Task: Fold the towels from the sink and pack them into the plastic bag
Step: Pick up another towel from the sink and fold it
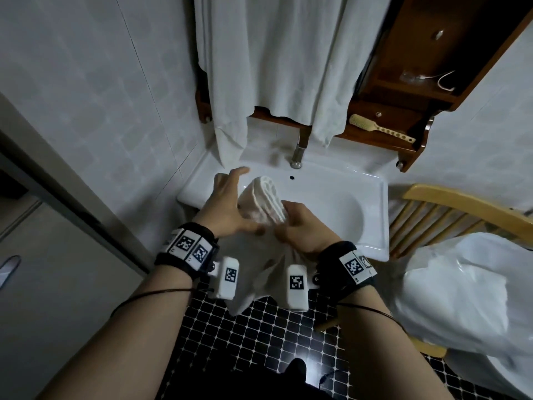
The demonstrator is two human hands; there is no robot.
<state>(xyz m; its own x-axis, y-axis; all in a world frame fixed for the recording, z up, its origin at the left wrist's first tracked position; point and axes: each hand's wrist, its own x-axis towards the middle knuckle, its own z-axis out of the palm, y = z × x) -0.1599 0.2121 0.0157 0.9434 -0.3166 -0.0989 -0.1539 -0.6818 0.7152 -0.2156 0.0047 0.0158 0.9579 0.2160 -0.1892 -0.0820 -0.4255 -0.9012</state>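
Note:
A white towel [266, 202] is bunched into a thick folded wad over the front left of the white sink [340, 194]; its loose end [253, 284] hangs down between my wrists. My right hand [300, 226] grips the wad from the right, fingers curled round it. My left hand [227, 206] lies against the towel's left side with straight fingers pointing away from me. The white plastic bag [467, 295] sits open-looking on a wooden chair at the right.
A faucet [298, 153] stands at the sink's back. White cloth [277, 59] hangs above it from a wooden cabinet with a brush [380, 129] on its shelf. The wooden chair [450, 209] is right of the sink. Black mosaic floor [259, 342] lies below; a door frame is at left.

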